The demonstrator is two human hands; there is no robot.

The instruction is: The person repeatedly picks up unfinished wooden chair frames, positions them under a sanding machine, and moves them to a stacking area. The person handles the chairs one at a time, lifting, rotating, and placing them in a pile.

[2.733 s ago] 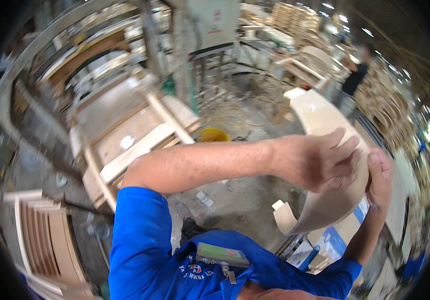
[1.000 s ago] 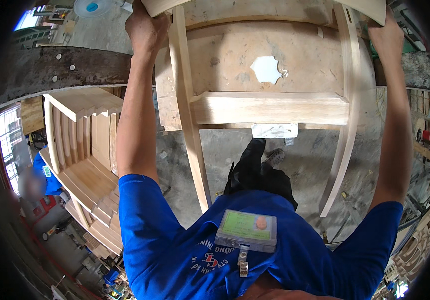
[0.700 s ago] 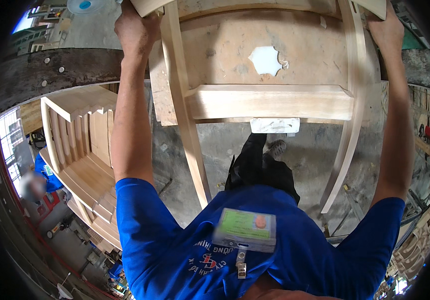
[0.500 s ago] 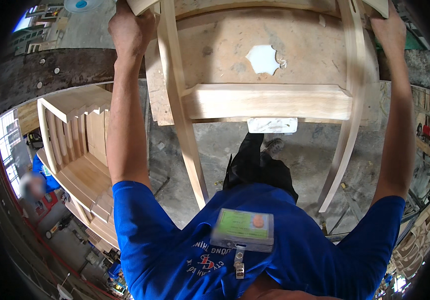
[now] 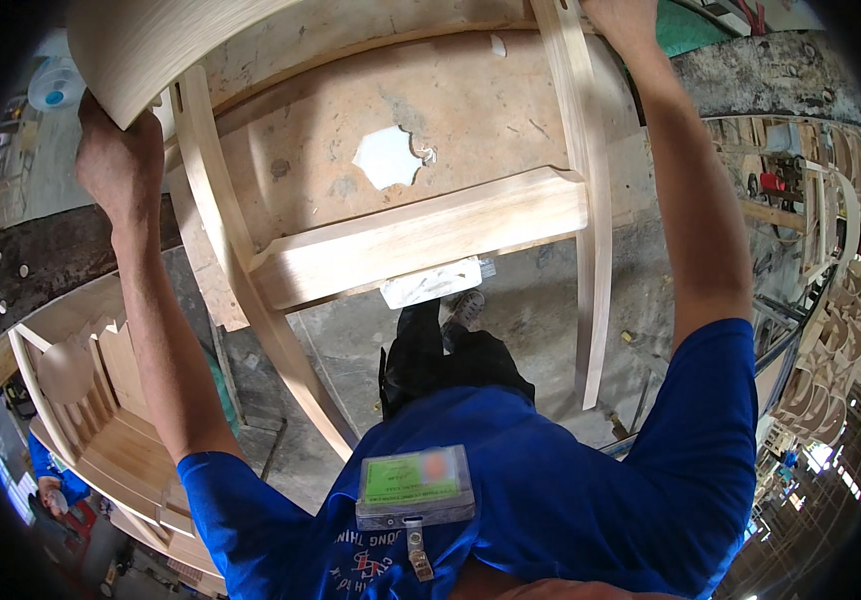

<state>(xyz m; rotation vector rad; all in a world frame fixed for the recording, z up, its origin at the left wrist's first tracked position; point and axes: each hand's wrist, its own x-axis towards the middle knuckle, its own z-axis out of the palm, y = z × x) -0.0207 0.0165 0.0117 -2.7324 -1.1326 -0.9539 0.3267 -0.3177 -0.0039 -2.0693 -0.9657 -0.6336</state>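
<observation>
Overhead, both hands, L hand (image 5: 116,165) & R hand (image 5: 623,18), grip bare wooden chair frame (image 5: 421,235), legs down.

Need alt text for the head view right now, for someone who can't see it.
A person in a blue shirt grips an unfinished wooden chair frame with left hand and right hand. More wooden frames stand at the left.

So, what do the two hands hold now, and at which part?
An unfinished wooden chair frame. The left hand grips its curved top piece; the right hand holds by a leg's upper end, partly cut off.
</observation>
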